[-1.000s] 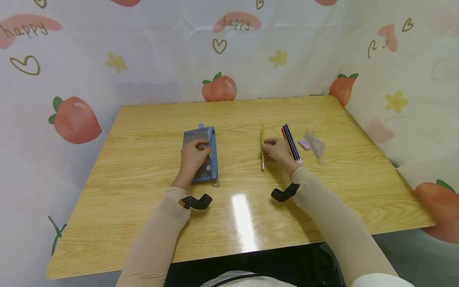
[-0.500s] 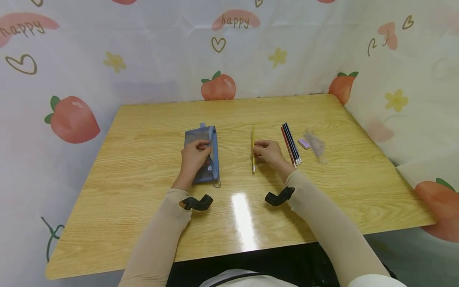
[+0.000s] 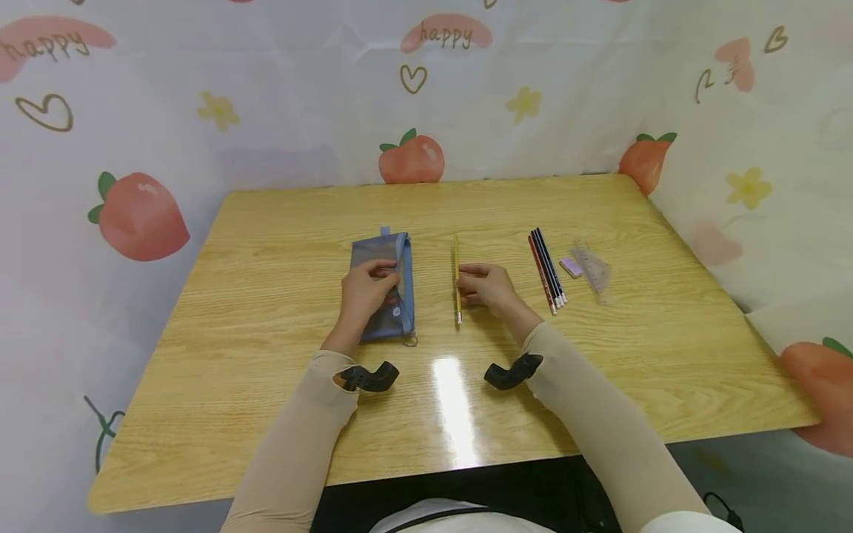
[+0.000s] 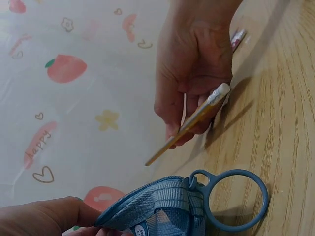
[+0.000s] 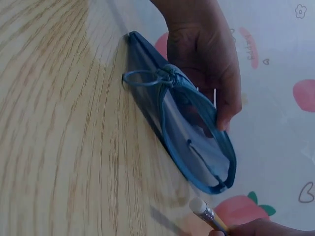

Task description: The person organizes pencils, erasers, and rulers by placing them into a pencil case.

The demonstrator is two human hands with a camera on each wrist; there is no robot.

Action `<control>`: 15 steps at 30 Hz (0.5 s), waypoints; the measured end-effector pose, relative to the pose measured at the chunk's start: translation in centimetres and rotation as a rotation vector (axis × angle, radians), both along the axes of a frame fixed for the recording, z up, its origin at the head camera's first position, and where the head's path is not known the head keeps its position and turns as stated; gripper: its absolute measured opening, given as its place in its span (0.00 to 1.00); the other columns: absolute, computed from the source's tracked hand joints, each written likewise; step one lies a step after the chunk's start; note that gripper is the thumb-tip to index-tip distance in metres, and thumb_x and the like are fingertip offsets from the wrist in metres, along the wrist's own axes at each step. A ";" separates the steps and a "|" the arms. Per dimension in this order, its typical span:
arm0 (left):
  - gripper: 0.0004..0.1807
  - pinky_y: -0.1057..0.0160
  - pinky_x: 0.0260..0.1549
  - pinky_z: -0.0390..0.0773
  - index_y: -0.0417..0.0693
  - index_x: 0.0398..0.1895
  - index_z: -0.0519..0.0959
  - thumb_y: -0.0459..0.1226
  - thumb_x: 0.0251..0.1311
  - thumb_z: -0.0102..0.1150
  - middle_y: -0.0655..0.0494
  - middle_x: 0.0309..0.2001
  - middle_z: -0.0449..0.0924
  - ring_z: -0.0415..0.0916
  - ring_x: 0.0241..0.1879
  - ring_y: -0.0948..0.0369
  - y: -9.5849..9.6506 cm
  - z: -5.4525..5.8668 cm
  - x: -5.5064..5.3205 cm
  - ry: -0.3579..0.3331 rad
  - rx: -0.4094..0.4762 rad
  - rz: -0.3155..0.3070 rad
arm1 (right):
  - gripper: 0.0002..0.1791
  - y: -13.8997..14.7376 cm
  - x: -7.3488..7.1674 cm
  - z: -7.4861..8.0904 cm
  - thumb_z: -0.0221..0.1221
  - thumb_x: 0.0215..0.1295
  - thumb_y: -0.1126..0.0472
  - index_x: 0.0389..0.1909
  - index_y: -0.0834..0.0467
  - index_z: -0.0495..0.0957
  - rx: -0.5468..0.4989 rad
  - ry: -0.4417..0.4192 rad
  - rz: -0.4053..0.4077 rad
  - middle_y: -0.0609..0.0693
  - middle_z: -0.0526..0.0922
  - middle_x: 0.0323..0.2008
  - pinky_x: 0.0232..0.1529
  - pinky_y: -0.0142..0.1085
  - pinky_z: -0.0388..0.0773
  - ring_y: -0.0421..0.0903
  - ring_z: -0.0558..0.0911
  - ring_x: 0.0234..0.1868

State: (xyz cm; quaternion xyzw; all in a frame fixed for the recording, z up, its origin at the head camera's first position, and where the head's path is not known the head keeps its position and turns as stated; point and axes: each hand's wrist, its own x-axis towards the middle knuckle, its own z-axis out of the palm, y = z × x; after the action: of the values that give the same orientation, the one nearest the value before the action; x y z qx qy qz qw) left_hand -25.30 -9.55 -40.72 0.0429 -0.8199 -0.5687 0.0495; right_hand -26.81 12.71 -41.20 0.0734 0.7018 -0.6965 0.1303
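Observation:
A blue mesh zip pencil case (image 3: pixel 381 326) lies on the table left of centre. My left hand (image 3: pixel 365 296) pinches the upper edge of its opening, and in the right wrist view the mouth of the case (image 5: pixel 216 189) gapes wide. To its right, my right hand (image 3: pixel 492 287) pinches a yellow pencil (image 3: pixel 457 296) near its middle, its eraser end toward me. In the left wrist view that pencil (image 4: pixel 189 124) is held above the table, beside the case's ring (image 4: pixel 263 201). A gap separates pencil and case.
To the right lie a red pencil (image 3: pixel 541 274) and several dark pencils (image 3: pixel 550 266) side by side. Beyond them are a purple eraser (image 3: pixel 571 267) and clear plastic rulers (image 3: pixel 593 268). A printed cloth (image 3: pixel 300 111) hangs behind the wooden table (image 3: pixel 233 414).
My right hand has carried the yellow pencil leftward, away from the other pencils and closer to the pencil case. My left hand keeps its hold on the case's edge.

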 end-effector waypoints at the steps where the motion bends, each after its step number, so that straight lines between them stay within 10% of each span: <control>1: 0.16 0.64 0.19 0.82 0.47 0.43 0.80 0.34 0.47 0.59 0.51 0.35 0.78 0.79 0.26 0.58 0.0 0.0 0.0 -0.006 0.009 -0.005 | 0.22 -0.1 0.0 0.0 0.57 0.57 0.70 0.55 0.64 0.71 -0.012 -0.003 0.004 0.59 0.74 0.46 0.27 0.33 0.81 0.42 0.78 0.27; 15: 0.17 0.62 0.21 0.82 0.43 0.45 0.78 0.32 0.48 0.59 0.49 0.36 0.76 0.78 0.30 0.55 0.1 0.2 0.5 -0.043 0.126 -0.054 | 0.23 -1.9 0.2 0.0 0.57 0.57 0.70 0.55 0.62 0.70 -0.121 -0.036 0.089 0.57 0.76 0.37 0.30 0.37 0.82 0.44 0.77 0.25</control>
State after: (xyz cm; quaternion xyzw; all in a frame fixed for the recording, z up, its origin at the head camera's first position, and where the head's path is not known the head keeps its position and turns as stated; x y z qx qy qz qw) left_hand -24.79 -9.41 -40.48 0.0362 -0.7843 -0.6191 0.0136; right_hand -26.57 10.79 -41.16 0.0464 0.6587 -0.7296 0.1779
